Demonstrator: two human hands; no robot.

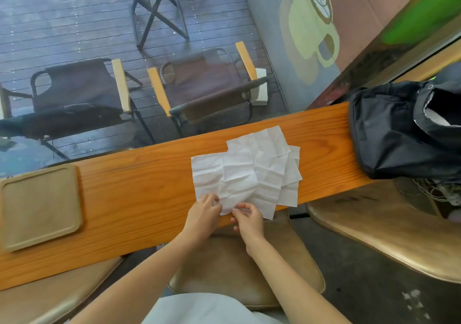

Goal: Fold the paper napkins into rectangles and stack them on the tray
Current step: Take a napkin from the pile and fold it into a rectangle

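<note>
Presently, the near edge of the top napkin [232,178] is pinched by both hands — left hand [203,215], right hand [248,220] — atop the unfolded pile [287,171] mid-table [139,193]. First fold apparently starting (tray [40,206] bare, far left): edge to be carried away, aligned. Long axis runs left–right.

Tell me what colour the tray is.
The tray is a plain tan, light brown, with no pattern. It shows in the head view, at the left of the counter.

2 bare forearms, no sleeves — left hand [203,213], right hand [249,220]; pale garment at lap.
</note>
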